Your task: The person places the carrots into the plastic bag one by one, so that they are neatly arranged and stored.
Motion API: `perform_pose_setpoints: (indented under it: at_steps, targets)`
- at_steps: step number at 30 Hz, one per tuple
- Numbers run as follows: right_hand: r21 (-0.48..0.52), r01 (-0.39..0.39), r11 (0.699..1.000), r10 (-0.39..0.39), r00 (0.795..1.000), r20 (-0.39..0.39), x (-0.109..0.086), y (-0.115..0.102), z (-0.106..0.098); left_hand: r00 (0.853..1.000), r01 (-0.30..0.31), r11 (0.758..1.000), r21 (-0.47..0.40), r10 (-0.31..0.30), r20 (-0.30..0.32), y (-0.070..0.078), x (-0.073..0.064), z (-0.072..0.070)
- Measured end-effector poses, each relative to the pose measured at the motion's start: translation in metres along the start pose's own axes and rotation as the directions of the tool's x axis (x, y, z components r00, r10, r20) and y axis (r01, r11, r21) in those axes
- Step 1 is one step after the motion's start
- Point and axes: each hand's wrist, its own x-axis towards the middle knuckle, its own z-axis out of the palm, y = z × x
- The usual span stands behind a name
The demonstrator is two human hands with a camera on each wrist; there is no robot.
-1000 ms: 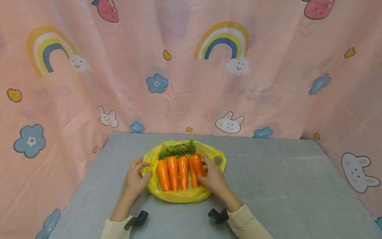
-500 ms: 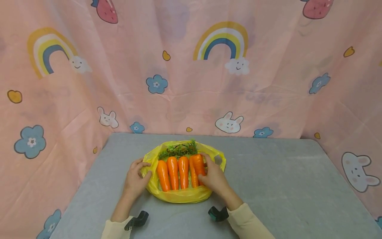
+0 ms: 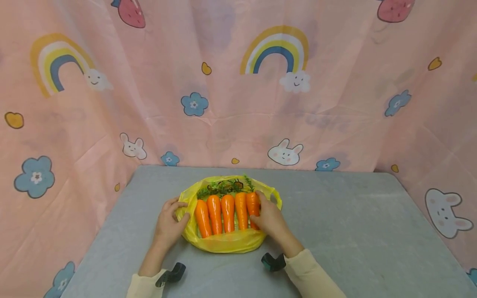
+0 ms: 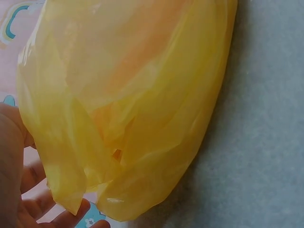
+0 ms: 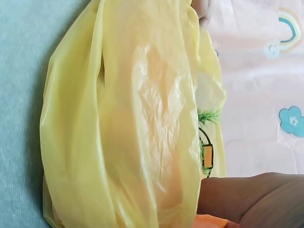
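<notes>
A yellow plastic bag [image 3: 231,244] lies on the table with its mouth spread wide. Inside it, several orange carrots [image 3: 228,213] with green leafy tops [image 3: 223,187] lie side by side. My left hand [image 3: 168,225] holds the bag's left edge; in the left wrist view its fingers [image 4: 66,217] show behind the thin plastic. At the row's right end, my right hand [image 3: 272,217] grips the rightmost carrot [image 3: 252,203] between thumb and fingers. The right wrist view shows the bag wall [image 5: 123,142] hiding most of the carrots, with the right thumb [image 5: 232,194] reaching past its rim.
The grey table [image 3: 357,223] extends on both sides of the bag. A pink curtain [image 3: 231,132] with rainbows, flowers and rabbits hangs behind and beside it. Black wrist mounts [image 3: 171,274] stick out from both cream sleeves [image 3: 314,275].
My right hand has shifted slightly right, moving the rightmost carrot off its neighbour so the two now lie side by side. The left hand and the bag stay put.
</notes>
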Motion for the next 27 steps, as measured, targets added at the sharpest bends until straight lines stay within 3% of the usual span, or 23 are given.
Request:
perform_pose_setpoints:
  at_steps: [14,27]
  targets:
    - [0.048,-0.02,0.999,0.02,1.0,-0.005,0.006,0.008,0.002,1.0,-0.003,1.0,-0.012,0.003,-0.017,0.0,0.0,-0.001]
    - [0.05,0.033,0.998,-0.031,0.999,-0.044,0.005,0.013,0.003,1.0,0.017,0.998,-0.063,-0.017,-0.002,-0.001,0.001,-0.001]
